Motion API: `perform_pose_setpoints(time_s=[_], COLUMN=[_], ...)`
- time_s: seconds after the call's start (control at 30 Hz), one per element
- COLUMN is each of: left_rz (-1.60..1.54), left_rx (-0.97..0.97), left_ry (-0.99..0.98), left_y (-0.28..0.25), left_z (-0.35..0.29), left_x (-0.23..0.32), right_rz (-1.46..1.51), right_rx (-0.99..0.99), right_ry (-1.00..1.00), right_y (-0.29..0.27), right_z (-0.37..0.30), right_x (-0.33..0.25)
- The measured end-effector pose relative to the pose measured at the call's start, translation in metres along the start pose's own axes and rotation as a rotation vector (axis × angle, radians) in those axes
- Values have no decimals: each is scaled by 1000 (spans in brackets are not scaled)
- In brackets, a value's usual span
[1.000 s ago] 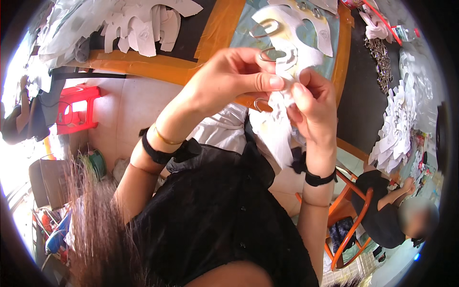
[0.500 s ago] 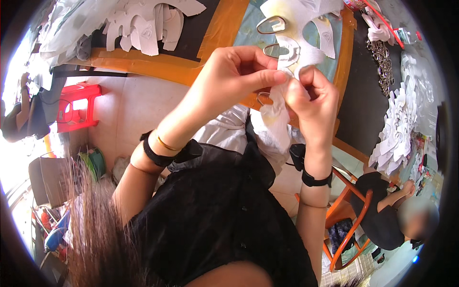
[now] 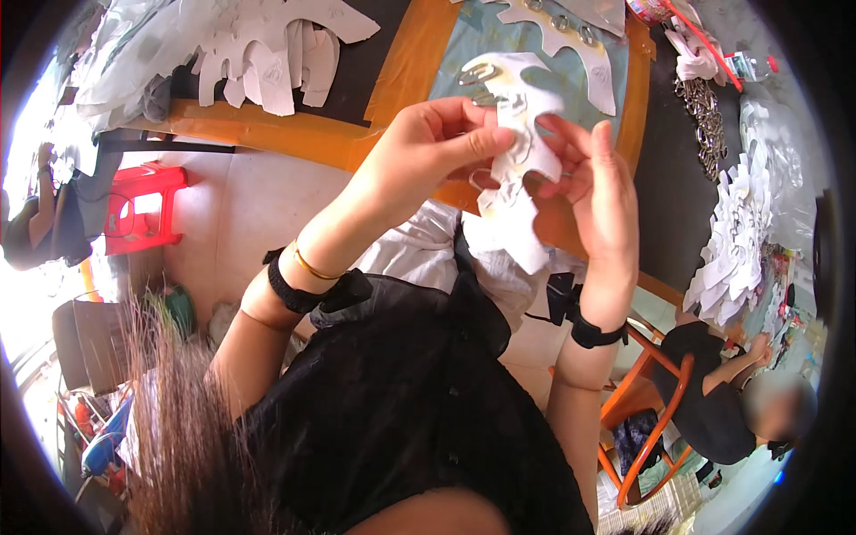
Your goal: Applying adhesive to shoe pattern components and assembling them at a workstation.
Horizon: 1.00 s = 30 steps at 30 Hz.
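Note:
My left hand [image 3: 437,147] pinches a white fabric cut-out [image 3: 526,147] between thumb and fingers, just over the near edge of the table. The cut-out has scalloped edges and folded tabs, and its lower end hangs toward my lap. Metal rings [image 3: 482,74] stick out along its left side, by my left fingertips. On the other side my right hand [image 3: 602,192] is open, thumb raised and fingers apart. Its fingertips are partly behind the cut-out's right edge; whether they touch it I cannot tell. Another white cut-out with metal rings [image 3: 571,40] lies farther back on the blue-green table mat [image 3: 446,85].
White cut-outs pile up at the far left [image 3: 267,62] and the right [image 3: 736,241]. A heap of metal rings [image 3: 704,125] lies on the dark tabletop. A red stool [image 3: 147,205] stands left. Another person [image 3: 704,383] sits at right near an orange chair [image 3: 655,428].
My right hand has loosened its pinch and spread its fingers. The cut-out has come down and toward me, uncovering more of the one on the mat. My left hand keeps its pinch.

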<state>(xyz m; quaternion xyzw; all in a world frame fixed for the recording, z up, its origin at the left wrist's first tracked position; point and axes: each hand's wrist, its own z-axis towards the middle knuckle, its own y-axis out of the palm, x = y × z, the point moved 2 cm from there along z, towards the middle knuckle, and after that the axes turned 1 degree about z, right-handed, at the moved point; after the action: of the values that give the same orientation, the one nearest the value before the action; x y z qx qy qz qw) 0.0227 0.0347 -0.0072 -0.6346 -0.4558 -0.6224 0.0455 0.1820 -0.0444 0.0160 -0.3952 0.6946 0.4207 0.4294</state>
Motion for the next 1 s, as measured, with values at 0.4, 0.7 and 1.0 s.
perform_pose_setpoints(time_s=[0.4, 0.7, 1.0], left_rz=[87, -74, 112], left_rx=[59, -13, -201], left_ry=[134, -27, 235], left_y=[0, 5, 10], left_z=[-9, -5, 0], left_x=[12, 13, 7], right_rz=[-204, -14, 237], right_rx=[77, 77, -66], right_ry=[-186, -172, 71], right_y=[12, 13, 25], right_z=[-9, -9, -16], right_x=[5, 4, 11])
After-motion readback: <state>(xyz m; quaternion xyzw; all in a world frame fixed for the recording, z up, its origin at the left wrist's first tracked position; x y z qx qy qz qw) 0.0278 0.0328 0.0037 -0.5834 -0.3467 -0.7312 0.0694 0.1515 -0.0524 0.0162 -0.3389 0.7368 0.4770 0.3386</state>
